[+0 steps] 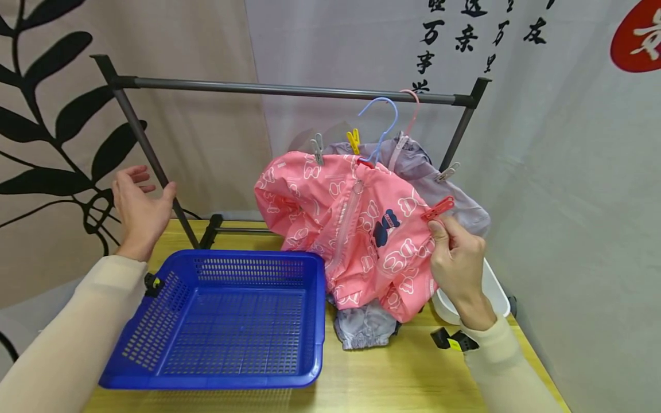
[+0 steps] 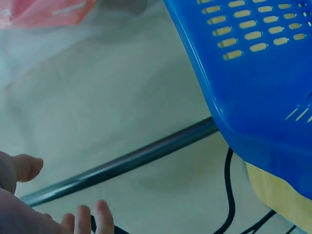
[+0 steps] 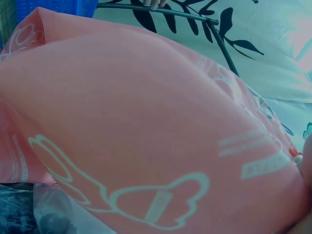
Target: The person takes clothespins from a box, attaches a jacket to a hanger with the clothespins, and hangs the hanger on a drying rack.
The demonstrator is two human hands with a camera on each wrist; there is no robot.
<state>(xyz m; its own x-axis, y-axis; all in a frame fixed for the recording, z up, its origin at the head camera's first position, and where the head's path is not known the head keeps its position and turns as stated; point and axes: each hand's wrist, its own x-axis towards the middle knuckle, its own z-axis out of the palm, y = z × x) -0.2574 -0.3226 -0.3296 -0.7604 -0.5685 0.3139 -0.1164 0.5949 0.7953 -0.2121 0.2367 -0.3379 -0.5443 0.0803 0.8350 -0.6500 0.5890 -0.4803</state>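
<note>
A pink children's jacket [image 1: 351, 229] with white bear outlines hangs on a blue hanger [image 1: 384, 129]. Whether the hanger's hook bears on the bar is unclear. Grey and red clothespins [image 1: 438, 209] sit on the jacket's shoulders. My right hand [image 1: 459, 267] pinches the jacket's edge just under the red clothespin; the right wrist view shows mostly pink cloth [image 3: 146, 112]. Beside the left post of the black drying rack [image 1: 289, 89] is my left hand [image 1: 143, 209], fingers spread and holding nothing. Its thumb overlaps the post; contact cannot be told.
Behind the jacket, a grey-purple garment [image 1: 441, 192] hangs from a pink hanger [image 1: 413, 112] with clothespins. A blue basket [image 1: 242, 378] stands front left on the wooden table [image 1: 372, 381]. A white container [image 1: 498, 292] sits at right, partly hidden. Grey cloth [image 1: 366, 327] shows under the jacket.
</note>
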